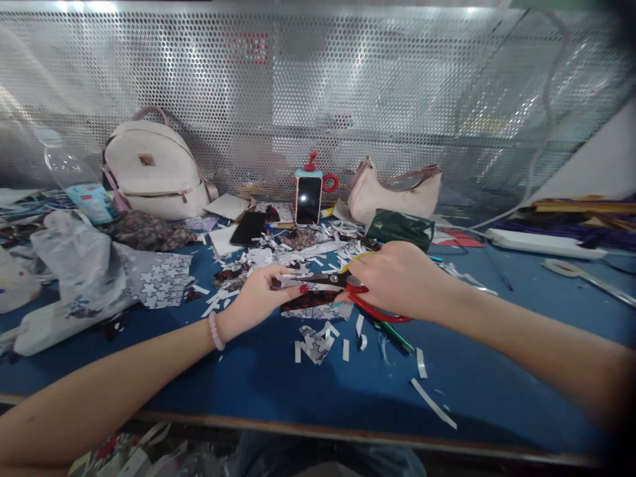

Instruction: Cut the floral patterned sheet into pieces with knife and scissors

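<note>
My right hand [382,278] is closed round the red-and-yellow handles of a pair of scissors [328,279], whose dark blades point left. My left hand [258,295] pinches a small pale lilac piece [285,281] by the blade tips; whether it is paper or cloth I cannot tell. The blades lie against or just over this piece. Under the hands are a dark red patterned fabric scrap [313,300] and a grey-lilac patterned strip. Closer to me lie a star-patterned scrap [315,343], several white paper strips [346,350] and a green pen [397,336].
On the blue table [223,391] paper clippings are strewn behind the hands. A phone [309,200] leans upright on a cup; a black phone [249,228] lies flat. A backpack [154,165], bottle [84,179], plastic bag [74,258], handbag [397,192] and power strip [544,243] stand around.
</note>
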`<state>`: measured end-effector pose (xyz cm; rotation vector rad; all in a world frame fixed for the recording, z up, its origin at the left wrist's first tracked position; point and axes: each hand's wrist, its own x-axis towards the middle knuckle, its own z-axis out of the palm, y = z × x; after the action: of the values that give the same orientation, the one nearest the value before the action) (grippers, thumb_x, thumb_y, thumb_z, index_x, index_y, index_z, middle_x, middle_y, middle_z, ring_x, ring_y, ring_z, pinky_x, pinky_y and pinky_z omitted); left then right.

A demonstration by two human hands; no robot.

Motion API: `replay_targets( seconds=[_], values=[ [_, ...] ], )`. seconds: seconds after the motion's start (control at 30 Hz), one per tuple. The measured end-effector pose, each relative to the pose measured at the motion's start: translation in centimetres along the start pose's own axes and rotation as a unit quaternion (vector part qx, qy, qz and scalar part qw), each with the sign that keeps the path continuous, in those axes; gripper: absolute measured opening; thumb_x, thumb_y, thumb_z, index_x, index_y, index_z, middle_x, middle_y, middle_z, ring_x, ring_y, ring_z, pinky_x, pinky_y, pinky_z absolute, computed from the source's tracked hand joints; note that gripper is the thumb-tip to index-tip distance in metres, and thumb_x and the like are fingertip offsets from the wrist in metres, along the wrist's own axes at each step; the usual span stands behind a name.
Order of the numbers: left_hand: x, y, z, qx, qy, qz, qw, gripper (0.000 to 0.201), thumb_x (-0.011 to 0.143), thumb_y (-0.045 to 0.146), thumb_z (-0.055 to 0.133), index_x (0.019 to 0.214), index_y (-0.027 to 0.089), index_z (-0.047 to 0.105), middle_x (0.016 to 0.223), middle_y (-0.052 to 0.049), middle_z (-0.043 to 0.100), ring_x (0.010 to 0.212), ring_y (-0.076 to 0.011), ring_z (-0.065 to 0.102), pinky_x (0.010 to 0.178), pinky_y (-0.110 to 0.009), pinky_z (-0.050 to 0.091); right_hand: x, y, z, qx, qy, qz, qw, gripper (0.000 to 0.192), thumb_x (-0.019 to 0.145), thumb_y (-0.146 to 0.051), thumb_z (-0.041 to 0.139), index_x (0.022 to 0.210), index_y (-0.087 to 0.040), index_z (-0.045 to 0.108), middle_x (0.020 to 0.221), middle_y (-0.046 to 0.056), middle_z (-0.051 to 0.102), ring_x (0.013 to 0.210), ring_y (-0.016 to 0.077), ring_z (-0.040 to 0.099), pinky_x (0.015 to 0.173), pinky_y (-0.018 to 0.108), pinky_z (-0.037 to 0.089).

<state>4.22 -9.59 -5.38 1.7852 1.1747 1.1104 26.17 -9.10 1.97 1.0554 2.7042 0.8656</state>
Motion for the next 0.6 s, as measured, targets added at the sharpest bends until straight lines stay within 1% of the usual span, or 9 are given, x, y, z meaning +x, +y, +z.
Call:
replay_targets(
  seconds=[0.1, 0.17, 0.3, 0.37, 0.4, 0.43, 0.47, 0.5, 0.6],
  values=[
    [0.1, 0.2, -0.2, 0.012, -0.003, -0.005, 1.0, 0.022, 0.069, 0.037, 0.063, 0.071, 0.016, 0.057, 0.064, 0.002, 0.055, 0.056, -0.0115, 0.048, 0.051, -0.021, 0.038, -0.1, 0.7, -0.6, 0.019, -0.012, 0.018, 1.0, 0.032, 0.083, -0.043, 0.052, 0.068, -0.015, 0.058, 0.066, 0.008, 0.065, 0.056, 0.0197, 0.058, 0.048, 0.028, 0.021],
    [0.1, 0.4, -0.3, 0.01, -0.004, -0.009, 1.0, 0.02, 0.069, 0.035, 0.062, 0.068, 0.017, 0.053, 0.06, 0.004, 0.05, 0.054, -0.0104, 0.045, 0.049, -0.02, 0.035, -0.1, 1.3, -1.0, 0.043, -0.019, 0.042, 0.998, 0.036, 0.083, -0.048, 0.05, 0.067, -0.016, 0.056, 0.068, 0.008, 0.066, 0.058, 0.0205, 0.058, 0.048, 0.028, 0.022],
    [0.2, 0.3, -0.4, -0.018, -0.01, -0.015, 1.0, 0.021, 0.071, 0.035, 0.061, 0.066, 0.017, 0.05, 0.057, 0.005, 0.046, 0.052, -0.0097, 0.043, 0.05, -0.021, 0.034, -0.5, 2.8, -0.4, 0.103, -0.05, 0.13, 0.985, 0.042, 0.085, -0.053, 0.043, 0.068, -0.017, 0.057, 0.07, 0.01, 0.066, 0.06, 0.0213, 0.059, 0.049, 0.027, 0.025],
    [0.2, 0.1, -0.4, -0.054, -0.005, -0.015, 0.998, 0.019, 0.071, 0.034, 0.061, 0.071, 0.017, 0.052, 0.064, 0.003, 0.052, 0.06, -0.0117, 0.049, 0.057, -0.022, 0.039, -0.8, 3.4, 0.8, 0.122, -0.069, 0.168, 0.976, 0.042, 0.086, -0.052, 0.041, 0.067, -0.018, 0.056, 0.069, 0.011, 0.065, 0.062, 0.0225, 0.059, 0.05, 0.027, 0.028],
    [0.3, 0.0, -0.4, -0.077, -0.003, -0.016, 0.997, 0.018, 0.071, 0.033, 0.061, 0.075, 0.017, 0.053, 0.07, 0.002, 0.056, 0.066, -0.0133, 0.052, 0.062, -0.024, 0.041, -0.9, 3.6, 1.6, 0.136, -0.074, 0.166, 0.974, 0.041, 0.087, -0.049, 0.04, 0.066, -0.018, 0.055, 0.069, 0.011, 0.065, 0.064, 0.0224, 0.06, 0.052, 0.027, 0.03],
    [0.3, -0.2, -0.4, -0.103, 0.0, -0.019, 0.994, 0.018, 0.07, 0.031, 0.061, 0.079, 0.017, 0.055, 0.076, 0.0, 0.058, 0.073, -0.0147, 0.055, 0.069, -0.026, 0.043, -1.0, 3.9, 2.6, 0.145, -0.059, 0.171, 0.973, 0.039, 0.089, -0.045, 0.037, 0.069, -0.018, 0.055, 0.072, 0.011, 0.065, 0.068, 0.0222, 0.06, 0.055, 0.027, 0.032],
    [0.4, -0.2, -0.4, -0.129, 0.005, -0.025, 0.991, 0.017, 0.069, 0.028, 0.061, 0.081, 0.017, 0.056, 0.08, 0.0, 0.06, 0.079, -0.0158, 0.055, 0.074, -0.027, 0.043, -1.0, 4.1, 3.6, 0.166, -0.07, 0.178, 0.967, 0.036, 0.091, -0.041, 0.035, 0.071, -0.018, 0.055, 0.074, 0.01, 0.065, 0.072, 0.0214, 0.061, 0.058, 0.027, 0.034],
    [0.4, -0.3, -0.4, -0.153, 0.012, -0.031, 0.988, 0.016, 0.068, 0.025, 0.06, 0.081, 0.016, 0.057, 0.083, -0.001, 0.061, 0.082, -0.0162, 0.055, 0.077, -0.027, 0.042, -0.9, 4.3, 4.7, 0.182, -0.098, 0.213, 0.955, 0.034, 0.09, -0.04, 0.036, 0.073, -0.019, 0.056, 0.077, 0.01, 0.065, 0.074, 0.0214, 0.061, 0.059, 0.026, 0.035],
    [0.5, -0.1, -0.4, -0.233, 0.037, -0.052, 0.97, 0.017, 0.064, 0.017, 0.052, 0.08, 0.016, 0.059, 0.081, 0.0, 0.06, 0.081, -0.0153, 0.054, 0.074, -0.025, 0.041, -0.3, 4.9, 8.1, 0.182, -0.143, 0.268, 0.935, 0.036, 0.082, -0.049, 0.046, 0.07, -0.017, 0.057, 0.074, 0.014, 0.065, 0.07, 0.0267, 0.062, 0.052, 0.028, 0.034]
  ],
)
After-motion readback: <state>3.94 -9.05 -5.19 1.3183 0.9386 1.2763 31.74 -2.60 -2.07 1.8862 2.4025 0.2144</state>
